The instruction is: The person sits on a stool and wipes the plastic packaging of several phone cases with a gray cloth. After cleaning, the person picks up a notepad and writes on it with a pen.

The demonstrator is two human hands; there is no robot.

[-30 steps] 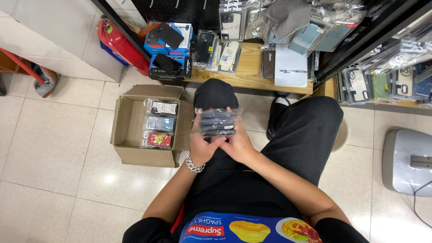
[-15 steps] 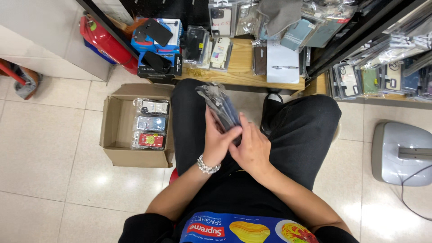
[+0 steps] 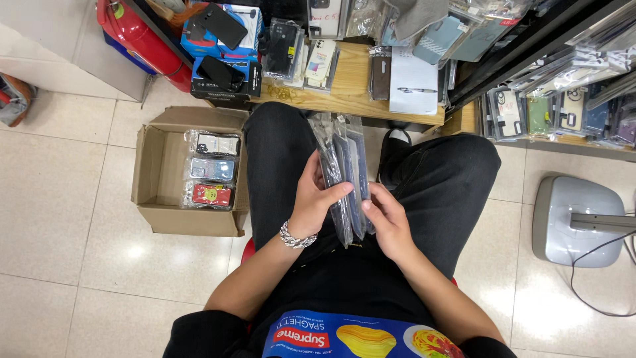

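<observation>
Over my lap I hold a stack of phone cases in clear plastic bags (image 3: 343, 166), standing on edge and fanned slightly. My left hand (image 3: 315, 199), with a silver chain bracelet at the wrist, grips the stack from the left, thumb across the front bag. My right hand (image 3: 387, 222) supports the stack's lower right side, fingers against the bags. I sit in black trousers with knees apart.
An open cardboard box (image 3: 159, 192) on the tiled floor at my left holds three bagged phone cases (image 3: 211, 174). A low wooden shelf (image 3: 358, 99) ahead carries more cases, a notepad and blue boxes. A red extinguisher (image 3: 142, 43) lies far left; a grey stand base (image 3: 573, 222) sits right.
The bagged stack has turned from lying flat across both hands to standing on edge, lengthwise away from me. The camera view has shifted slightly left and closer.
</observation>
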